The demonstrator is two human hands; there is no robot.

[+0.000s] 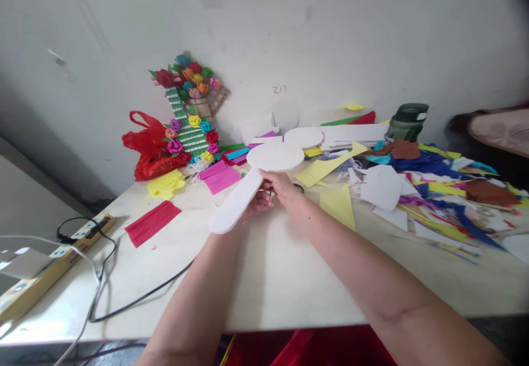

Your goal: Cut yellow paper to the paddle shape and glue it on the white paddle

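Note:
A white paddle-shaped cutout (pixel 276 157), with a round head and a long handle slanting toward me, is held above the table. My right hand (pixel 279 185) pinches it at the neck, where handle and head meet. Behind the handle, my left hand (pixel 259 200) has its fingers curled against the cutout from below; the handle hides part of that hand. A dark ring-like loop (pixel 298 188) shows just past my right wrist; its kind is unclear. Close by lie a magenta crepe paper piece (pixel 221 177) and a pale yellow paper sheet (pixel 338 205).
Paper flowers on a green-and-white stand (pixel 193 140) and a red plastic bag (pixel 151 148) are at the back left. Paper scraps (pixel 450 189) pile up on the right near a dark green bottle (pixel 408 122). A power strip (pixel 58 264) with cables lines the left edge.

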